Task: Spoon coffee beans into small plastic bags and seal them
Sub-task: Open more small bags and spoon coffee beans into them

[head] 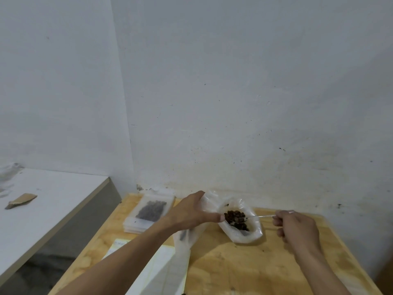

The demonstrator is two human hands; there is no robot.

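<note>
Both hands busy: our left hand (191, 213) pinches a small bag (182, 235), our right hand (295, 228) grips a loaded spoon (240, 219) over the bean bag (244, 231) on the worktop (255, 265); tilting likely spills beans.

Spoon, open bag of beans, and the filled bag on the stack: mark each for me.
spoon (260, 216), head view, on the thin handle.
open bag of beans (247, 235), head view, on its lower plastic wall.
filled bag (151, 210), head view, on the beans showing through.
</note>
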